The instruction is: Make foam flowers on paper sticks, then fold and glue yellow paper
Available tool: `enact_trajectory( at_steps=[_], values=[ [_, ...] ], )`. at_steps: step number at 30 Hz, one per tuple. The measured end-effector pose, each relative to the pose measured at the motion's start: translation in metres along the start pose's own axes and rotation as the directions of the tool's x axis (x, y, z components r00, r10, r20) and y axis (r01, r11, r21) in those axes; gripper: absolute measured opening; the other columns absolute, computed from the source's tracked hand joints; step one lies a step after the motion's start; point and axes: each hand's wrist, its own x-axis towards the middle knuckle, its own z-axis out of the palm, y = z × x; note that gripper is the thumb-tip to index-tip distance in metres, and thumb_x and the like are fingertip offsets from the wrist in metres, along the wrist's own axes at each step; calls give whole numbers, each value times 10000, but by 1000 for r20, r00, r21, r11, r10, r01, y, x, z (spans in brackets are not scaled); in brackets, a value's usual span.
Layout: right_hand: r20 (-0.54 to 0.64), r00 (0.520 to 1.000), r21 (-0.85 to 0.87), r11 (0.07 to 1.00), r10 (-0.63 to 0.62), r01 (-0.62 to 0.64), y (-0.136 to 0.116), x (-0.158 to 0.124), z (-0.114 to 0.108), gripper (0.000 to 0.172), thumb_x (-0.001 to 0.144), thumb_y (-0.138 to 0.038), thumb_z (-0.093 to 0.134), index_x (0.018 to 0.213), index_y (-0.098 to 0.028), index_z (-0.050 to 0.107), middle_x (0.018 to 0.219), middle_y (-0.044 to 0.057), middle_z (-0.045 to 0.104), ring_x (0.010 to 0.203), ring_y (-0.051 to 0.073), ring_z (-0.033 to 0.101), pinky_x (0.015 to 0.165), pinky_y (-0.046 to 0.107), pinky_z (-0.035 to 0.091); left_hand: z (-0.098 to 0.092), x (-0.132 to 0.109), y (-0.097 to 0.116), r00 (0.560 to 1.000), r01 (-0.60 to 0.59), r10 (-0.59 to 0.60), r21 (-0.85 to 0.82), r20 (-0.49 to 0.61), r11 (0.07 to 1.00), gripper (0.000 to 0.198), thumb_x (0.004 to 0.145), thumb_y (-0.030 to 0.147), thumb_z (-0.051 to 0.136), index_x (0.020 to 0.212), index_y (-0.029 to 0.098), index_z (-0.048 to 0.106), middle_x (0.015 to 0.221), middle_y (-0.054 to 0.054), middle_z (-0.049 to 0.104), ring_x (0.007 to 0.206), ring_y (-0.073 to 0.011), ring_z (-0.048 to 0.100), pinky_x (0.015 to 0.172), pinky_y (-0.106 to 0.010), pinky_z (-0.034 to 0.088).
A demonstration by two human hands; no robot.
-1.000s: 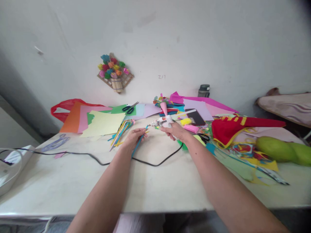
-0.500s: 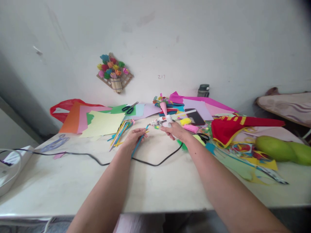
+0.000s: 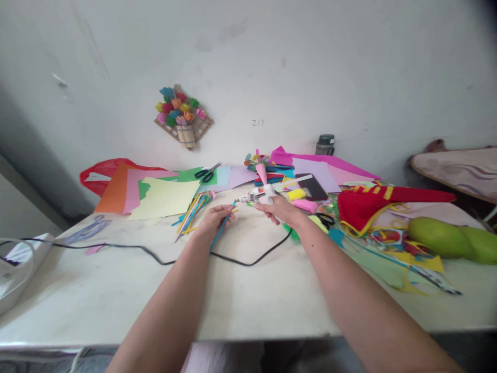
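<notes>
Over the middle of the table, my left hand [image 3: 218,219] pinches a thin blue paper stick [image 3: 219,234], which slants down toward my forearm. A small yellow piece shows by its fingertips. My right hand [image 3: 280,208] is wrapped around a white glue gun [image 3: 264,194], its nozzle pointing left at the upper end of the stick. Whether nozzle and stick touch I cannot tell. From the glue gun a black cord [image 3: 248,264] runs across the table to the left. Beyond my left hand lies a bundle of coloured paper sticks [image 3: 192,213].
Coloured paper sheets [image 3: 166,199] and black-handled scissors [image 3: 207,173] lie at the back left. A power strip [image 3: 29,251] sits at the left edge. To the right are a dark phone [image 3: 312,187], red cloth [image 3: 361,207] and a green rounded object [image 3: 446,238]. A bottle [image 3: 325,145] stands by the wall.
The glue gun has shifted very slightly to the left, its nozzle nearer the stick's upper end. My left hand stays almost still.
</notes>
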Motion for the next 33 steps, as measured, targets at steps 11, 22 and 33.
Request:
enact_trajectory(
  at_steps=[11,22,33],
  values=[
    [-11,1000,-14,1000,4,-4,4,1,-1,363,645,-484,622,593,-155,478,439,-46,461,296,50,378,271,181,276,-2,1,-1,1000,-12,12,-16,22,1000,278,633,315,681,787,112,572,568,4,585,382,-39,436,367,-161,287],
    [-31,999,30,999,-12,12,-1,0,1,349,650,-472,624,608,-148,501,440,-46,457,291,50,377,275,179,273,-1,0,0,1000,3,-3,6,26,1000,260,639,308,676,783,111,584,571,8,582,388,-31,428,373,-158,284],
    [-2,1000,19,1000,-8,8,0,0,2,359,647,-483,624,628,-143,511,450,-39,461,307,54,375,268,183,280,-2,0,-1,1000,7,-8,1,20,1000,286,625,313,684,807,115,585,568,9,584,391,-35,429,373,-164,281]
  ],
)
